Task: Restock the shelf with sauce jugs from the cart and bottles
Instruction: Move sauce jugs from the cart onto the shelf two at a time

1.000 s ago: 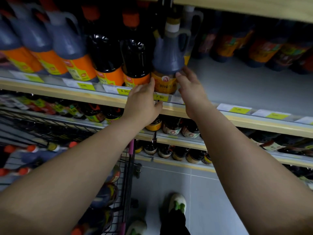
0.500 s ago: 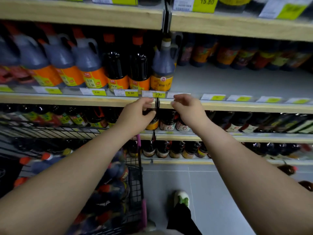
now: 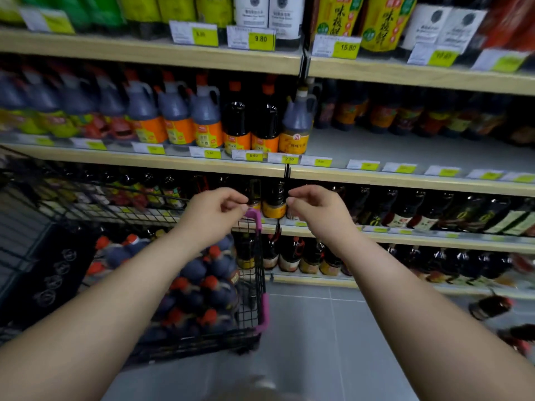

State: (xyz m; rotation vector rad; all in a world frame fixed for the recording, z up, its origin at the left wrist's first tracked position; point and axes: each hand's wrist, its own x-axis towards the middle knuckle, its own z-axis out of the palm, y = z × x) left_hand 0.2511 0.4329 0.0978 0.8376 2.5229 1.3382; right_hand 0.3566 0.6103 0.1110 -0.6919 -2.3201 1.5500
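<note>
Left hand (image 3: 215, 211): fingers loosely curled toward the thumb, holding nothing and touching nothing. It hangs in mid-air in front of the lower shelf row, just above the pink corner of the black wire cart (image 3: 251, 299).

Right hand (image 3: 318, 211): same posture, loosely curled, empty, no contact. A narrow gap separates the two hands, knuckles facing each other.

Both forearms reach forward and upward from the lower corners of the view and converge toward the middle, backs of the hands up, at about equal height.

Left: the cart stands close against the shelving and is filled with grey-blue plastic sauce jugs with orange-red caps (image 3: 202, 285), lying piled.

Above the hands: the pale wood-edged middle shelf (image 3: 173, 164), its lip lined with white-and-yellow price tags. It carries a row of grey handled jugs with orange labels (image 3: 176, 120), then two dark bottles with orange labels (image 3: 252, 123), then one grey handled jug with a yellow-orange label (image 3: 296, 125), upright at the front edge, well above both hands.

Right of that jug: bare grey shelf surface (image 3: 376, 146) at the front, more bottles only at the back, blurred.

Below right: grey tiled floor (image 3: 318, 328), open beside the cart.
</note>
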